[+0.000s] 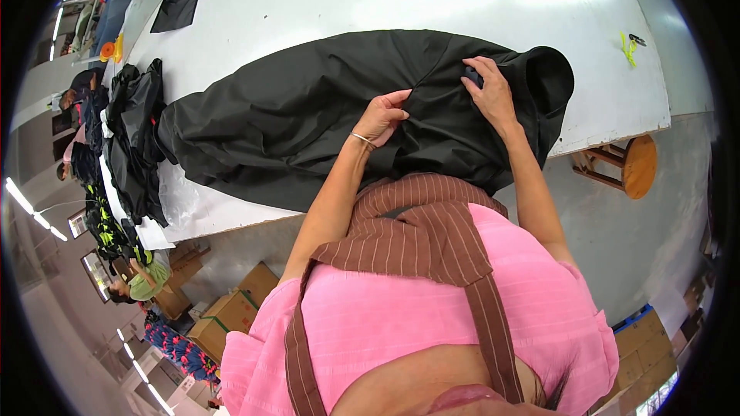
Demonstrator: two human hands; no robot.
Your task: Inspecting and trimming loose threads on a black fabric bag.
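Note:
A black jacket [293,100] lies stretched across the white table in front of me, its round collar opening [549,81] at the right. My left hand [381,118] is closed in a pinch on the cloth beside a seam, with thumb and forefinger together. To the right of it, my right hand [492,94] rests on the jacket near the collar. Its curled fingers hold a small dark object [472,75], mostly covered, whose kind I cannot make out.
On the white table [254,0] are more black garments [135,142] at the left, clear plastic [179,199] and a yellow-green item [629,50] at the right. A wooden stool [638,167] stands by the right edge. Cardboard boxes [229,314] and other people are at the left.

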